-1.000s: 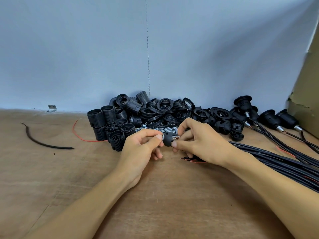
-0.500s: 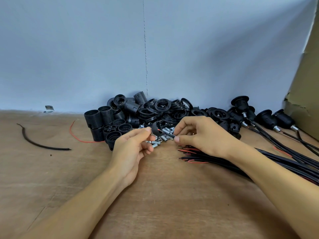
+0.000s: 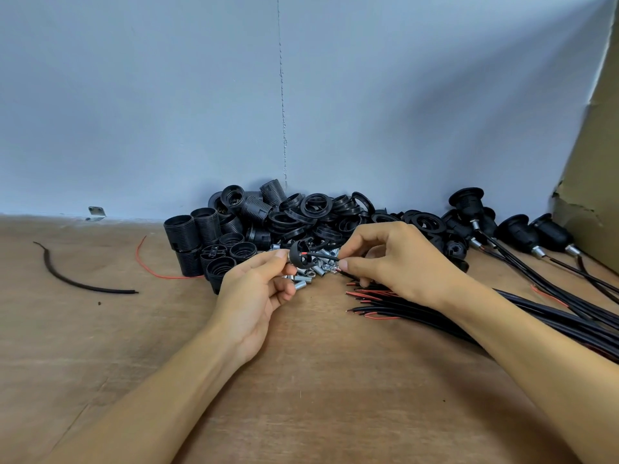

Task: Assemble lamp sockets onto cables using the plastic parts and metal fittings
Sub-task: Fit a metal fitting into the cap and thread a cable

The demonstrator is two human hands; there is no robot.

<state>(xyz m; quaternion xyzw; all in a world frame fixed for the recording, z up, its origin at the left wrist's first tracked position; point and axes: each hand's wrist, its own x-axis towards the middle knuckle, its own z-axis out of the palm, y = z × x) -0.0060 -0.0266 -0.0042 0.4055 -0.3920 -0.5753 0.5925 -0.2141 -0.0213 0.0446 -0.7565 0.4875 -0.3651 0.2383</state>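
Threading a cable (image 3: 322, 256) into a cap (image 3: 299, 258), left hand (image 3: 258, 291) pinching the cap, right hand (image 3: 397, 261) the cable; few finished sockets (image 3: 469, 206) lie aside, a big parts pile (image 3: 258, 212) waits.

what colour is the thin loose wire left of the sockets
The thin loose wire is red; head view shows it best.

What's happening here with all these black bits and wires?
A person is assembling lamp sockets. The left hand holds a small black cap while the right hand pinches a cable, its end at the cap. Plastic parts and metal fittings are piled behind; sockets already on cables lie at the right.
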